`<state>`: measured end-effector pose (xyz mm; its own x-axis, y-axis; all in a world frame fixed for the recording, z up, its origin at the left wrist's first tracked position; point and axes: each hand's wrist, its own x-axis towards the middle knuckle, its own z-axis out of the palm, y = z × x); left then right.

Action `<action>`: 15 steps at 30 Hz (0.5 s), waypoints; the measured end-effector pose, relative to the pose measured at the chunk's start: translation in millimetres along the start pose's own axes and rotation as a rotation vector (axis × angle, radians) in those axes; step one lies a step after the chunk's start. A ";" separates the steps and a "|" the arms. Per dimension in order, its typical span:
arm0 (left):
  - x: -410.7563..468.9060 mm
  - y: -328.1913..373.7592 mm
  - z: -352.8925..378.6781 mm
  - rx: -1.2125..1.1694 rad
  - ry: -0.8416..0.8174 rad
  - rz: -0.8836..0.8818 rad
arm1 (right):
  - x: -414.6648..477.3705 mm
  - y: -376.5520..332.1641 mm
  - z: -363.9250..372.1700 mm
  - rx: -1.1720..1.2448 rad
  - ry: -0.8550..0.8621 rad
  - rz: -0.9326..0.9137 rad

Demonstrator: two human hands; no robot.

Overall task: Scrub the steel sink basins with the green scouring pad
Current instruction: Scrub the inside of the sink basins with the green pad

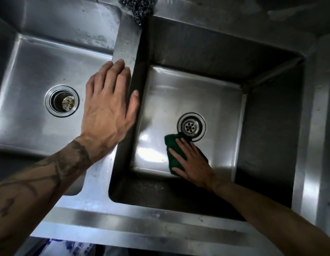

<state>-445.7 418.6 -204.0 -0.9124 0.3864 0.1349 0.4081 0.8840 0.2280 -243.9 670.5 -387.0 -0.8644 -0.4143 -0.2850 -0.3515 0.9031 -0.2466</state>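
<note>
Two steel sink basins lie side by side below me. My right hand (192, 162) presses a dark green scouring pad (172, 143) flat against the floor of the right basin (179, 93), fingers straight, just below and left of its round drain (191, 126). The pad's far corner touches the drain rim. My left hand (109, 104) rests palm down with straight fingers on the steel divider (128, 45) between the basins. The left basin (31, 67) has a round drain with a strainer plug (62, 101).
A ball of steel wool (139, 8) sits on the back rim above the divider. The flat steel front rim (142, 224) runs along the bottom. A steel ledge (315, 126) borders the right basin on the right.
</note>
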 end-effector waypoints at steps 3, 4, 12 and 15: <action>0.3 0.2 0.1 -0.011 0.001 0.006 | -4.3 13.6 3.9 -0.042 -0.014 -0.022; 0.6 -0.1 0.1 -0.011 0.002 0.005 | -14.5 21.2 7.6 -0.050 -0.010 -0.010; 0.8 0.4 0.5 -0.032 -0.005 0.005 | -84.5 64.1 7.4 0.029 0.009 0.373; 0.3 0.3 0.0 -0.046 0.001 0.002 | -72.6 53.8 7.1 0.084 0.053 0.429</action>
<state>-445.8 419.0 -203.9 -0.9116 0.3879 0.1360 0.4108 0.8702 0.2719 -197.5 748.4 -386.2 -0.9436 0.0049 -0.3310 0.0722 0.9789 -0.1913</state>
